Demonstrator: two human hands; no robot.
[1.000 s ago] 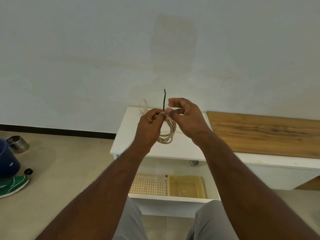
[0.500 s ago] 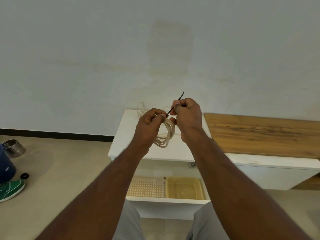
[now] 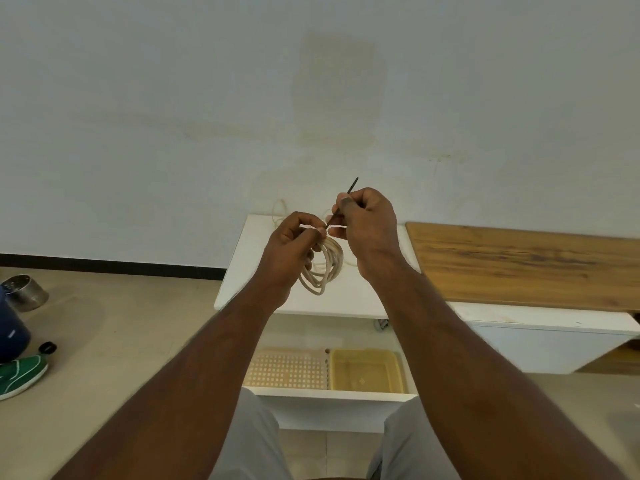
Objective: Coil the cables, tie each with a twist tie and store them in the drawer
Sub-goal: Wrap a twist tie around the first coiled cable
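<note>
The left hand [image 3: 294,244] pinched the limp, light coil of cream cable [image 3: 323,268] at its top, above the white bench [image 3: 346,299]. The right hand [image 3: 367,226] fingers gripped a thin, bendable black twist tie [image 3: 351,187], best worked near its ends.

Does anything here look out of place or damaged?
Nothing looks damaged or spilled. Out of place for a work area: a green shoe lies on the floor at left, beside a steel bowl. The wall has a faded, discoloured patch.
</note>
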